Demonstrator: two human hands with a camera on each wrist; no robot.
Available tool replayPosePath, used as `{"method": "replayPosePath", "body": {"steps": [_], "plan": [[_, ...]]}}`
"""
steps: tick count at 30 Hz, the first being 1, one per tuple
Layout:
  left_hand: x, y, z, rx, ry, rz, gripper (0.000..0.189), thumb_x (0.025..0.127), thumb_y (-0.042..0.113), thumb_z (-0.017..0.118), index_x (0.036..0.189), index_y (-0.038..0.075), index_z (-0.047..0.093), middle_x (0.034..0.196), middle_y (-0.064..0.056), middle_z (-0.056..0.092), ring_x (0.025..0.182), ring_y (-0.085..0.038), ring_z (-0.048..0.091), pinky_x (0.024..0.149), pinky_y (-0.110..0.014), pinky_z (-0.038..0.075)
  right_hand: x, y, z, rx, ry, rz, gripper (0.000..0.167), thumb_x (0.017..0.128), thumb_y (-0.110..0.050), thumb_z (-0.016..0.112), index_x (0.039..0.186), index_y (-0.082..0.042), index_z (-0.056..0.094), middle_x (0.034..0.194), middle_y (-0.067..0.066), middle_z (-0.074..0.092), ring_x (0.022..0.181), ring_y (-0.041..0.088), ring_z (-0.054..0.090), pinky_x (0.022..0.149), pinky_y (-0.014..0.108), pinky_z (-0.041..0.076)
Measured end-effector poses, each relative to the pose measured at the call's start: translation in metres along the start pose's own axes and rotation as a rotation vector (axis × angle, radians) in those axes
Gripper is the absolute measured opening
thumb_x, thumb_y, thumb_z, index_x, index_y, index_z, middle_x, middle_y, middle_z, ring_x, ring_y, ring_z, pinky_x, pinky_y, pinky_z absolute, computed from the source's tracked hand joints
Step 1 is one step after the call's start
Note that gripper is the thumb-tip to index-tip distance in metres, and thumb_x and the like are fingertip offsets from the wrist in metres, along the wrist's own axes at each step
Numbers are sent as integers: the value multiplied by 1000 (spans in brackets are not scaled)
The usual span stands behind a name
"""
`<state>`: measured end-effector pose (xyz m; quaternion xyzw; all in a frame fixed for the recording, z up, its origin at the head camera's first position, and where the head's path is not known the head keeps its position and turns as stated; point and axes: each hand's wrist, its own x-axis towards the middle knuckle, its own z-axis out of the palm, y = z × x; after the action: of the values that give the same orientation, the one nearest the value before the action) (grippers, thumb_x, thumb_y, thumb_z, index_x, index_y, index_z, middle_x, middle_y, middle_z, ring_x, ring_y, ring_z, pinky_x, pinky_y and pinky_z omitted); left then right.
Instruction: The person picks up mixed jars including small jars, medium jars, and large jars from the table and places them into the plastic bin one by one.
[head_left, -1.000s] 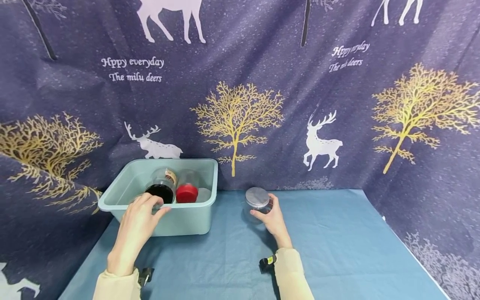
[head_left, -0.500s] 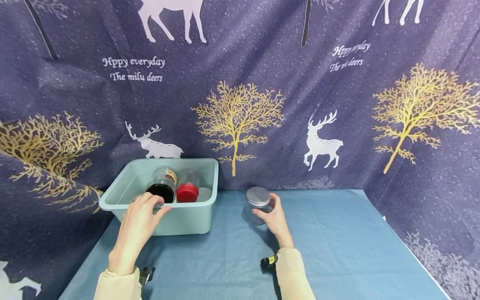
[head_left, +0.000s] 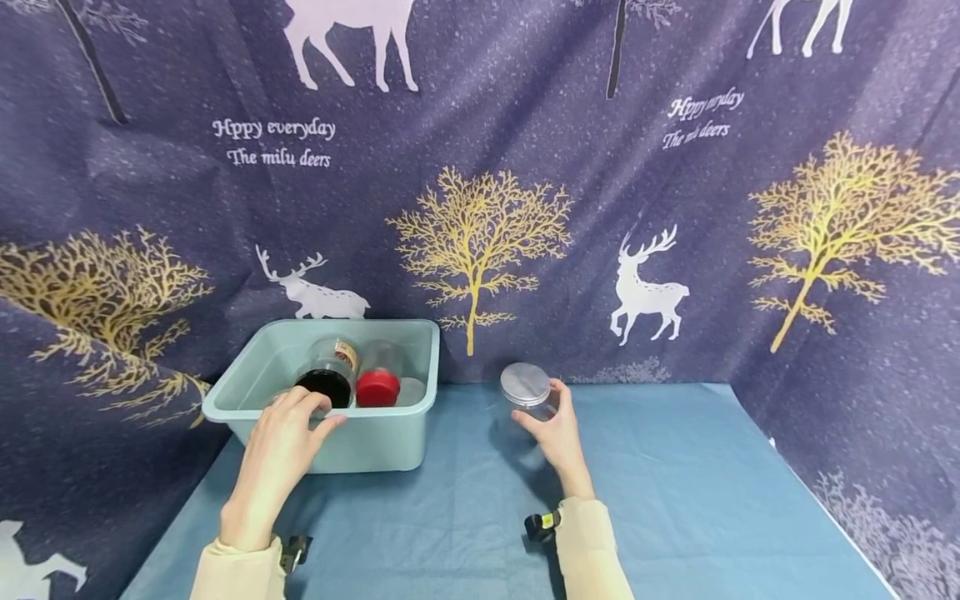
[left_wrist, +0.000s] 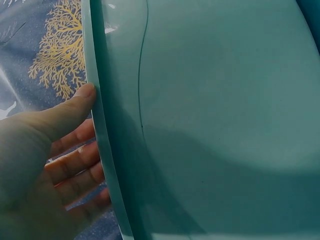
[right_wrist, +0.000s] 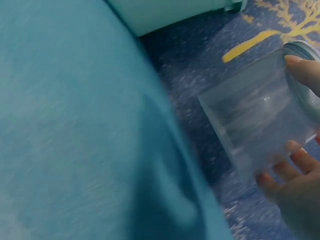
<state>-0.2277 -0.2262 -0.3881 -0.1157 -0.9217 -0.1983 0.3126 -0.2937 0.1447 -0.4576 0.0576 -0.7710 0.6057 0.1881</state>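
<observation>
My left hand (head_left: 279,442) holds the near rim of a pale green plastic tub (head_left: 375,443), the thumb outside and the fingers passing over the edge. In the left wrist view the fingertips are hidden behind the rim. Inside the tub lie a clear jar with a black lid (head_left: 326,387) and a clear jar with a red lid (head_left: 377,388). To the right, my right hand (head_left: 557,429) grips a clear jar (right_wrist: 255,112) with a silver lid (head_left: 525,384), thumb and fingers on opposite sides. This jar is off the table and slightly tilted; no contents show.
A blue cloth covers the table (head_left: 450,533). Behind it hangs a dark blue curtain (head_left: 540,125) printed with deer and yellow trees. A round greyish thing (head_left: 411,392) sits at the tub's right inner side, partly hidden.
My right hand has lifted the silver-lidded jar from the table and shifted it slightly right. The left hand stays at the tub's rim. The head view has shifted slightly.
</observation>
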Motion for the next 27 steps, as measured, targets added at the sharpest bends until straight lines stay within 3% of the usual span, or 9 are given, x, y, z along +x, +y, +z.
{"method": "replayPosePath", "body": {"steps": [7, 11, 14, 18, 27], "plan": [[1, 1, -2, 6, 14, 15, 26, 77, 17, 85, 94, 3, 70, 88, -9, 60, 82, -33, 57, 69, -51, 46, 7, -26, -1, 70, 9, -135, 82, 73, 3, 83, 139, 8, 35, 130, 27, 47, 122, 41, 49, 106, 51, 36], [1, 2, -3, 9, 22, 26, 26, 75, 16, 86, 93, 4, 70, 87, -8, 60, 80, -32, 57, 68, -51, 46, 18, -22, -2, 92, 18, -217, 84, 70, 3, 85, 140, 5, 37, 130, 26, 48, 120, 41, 51, 105, 52, 37], [1, 3, -3, 8, 15, 24, 26, 75, 16, 86, 93, 5, 70, 87, -8, 60, 80, -32, 58, 68, -51, 47, 29, -24, 0, 53, 25, -267, 86, 69, -2, 88, 140, -2, 40, 133, 21, 49, 121, 37, 52, 103, 53, 38], [2, 2, -3, 9, -5, 14, 26, 76, 17, 85, 94, 5, 71, 88, -8, 60, 81, -32, 58, 68, -51, 47, 39, -41, 4, -54, 12, -348, 86, 69, -11, 90, 140, -10, 42, 134, 13, 48, 121, 29, 50, 102, 54, 38], [3, 2, -4, 3, -36, -6, 26, 78, 20, 84, 95, 5, 70, 90, -8, 61, 84, -33, 57, 70, -53, 46, 64, -82, 21, -242, -174, -647, 84, 70, -21, 90, 140, -15, 43, 137, 5, 44, 120, 19, 46, 99, 43, 41]]}}
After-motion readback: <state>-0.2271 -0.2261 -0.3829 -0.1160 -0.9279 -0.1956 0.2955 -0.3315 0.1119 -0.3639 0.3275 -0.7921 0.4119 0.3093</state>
